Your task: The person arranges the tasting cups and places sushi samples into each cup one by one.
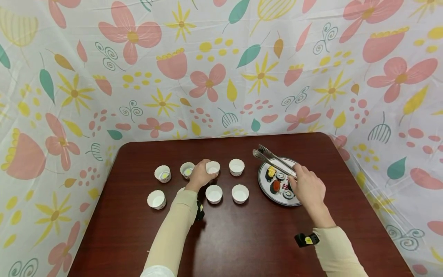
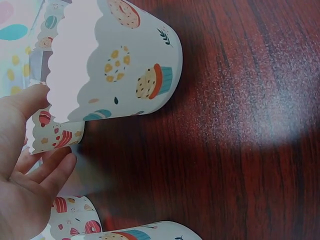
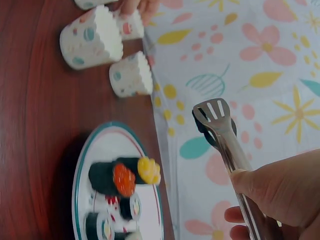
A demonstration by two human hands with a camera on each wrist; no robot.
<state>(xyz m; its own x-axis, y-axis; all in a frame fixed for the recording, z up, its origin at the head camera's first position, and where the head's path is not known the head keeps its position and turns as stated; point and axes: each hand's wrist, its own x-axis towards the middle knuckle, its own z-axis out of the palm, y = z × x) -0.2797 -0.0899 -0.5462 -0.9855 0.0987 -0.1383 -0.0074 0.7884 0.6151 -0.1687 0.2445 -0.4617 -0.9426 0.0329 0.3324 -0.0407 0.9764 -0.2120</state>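
My left hand (image 1: 200, 176) grips a white paper baking cup (image 1: 212, 168) in the back row by its rim. In the left wrist view, thumb and fingers lie on either side of that cup (image 2: 62, 135), which has red cake prints. My right hand (image 1: 309, 188) holds metal tongs (image 1: 277, 161) over a round plate (image 1: 262, 188); their slotted tips stand slightly apart, up past the plate's far left rim. On the plate lie a yellow-topped sushi piece (image 1: 271, 171), an orange-topped sushi piece (image 1: 275, 186) and several small sushi rolls (image 1: 288, 194).
More baking cups stand in two rows; the two back-left cups (image 1: 163, 174) (image 1: 187, 170) have something pale yellow inside. One front cup (image 1: 181, 189) is mostly hidden by the left arm. A flowered cloth (image 1: 214, 111) hangs behind the dark wooden table (image 1: 249, 238).
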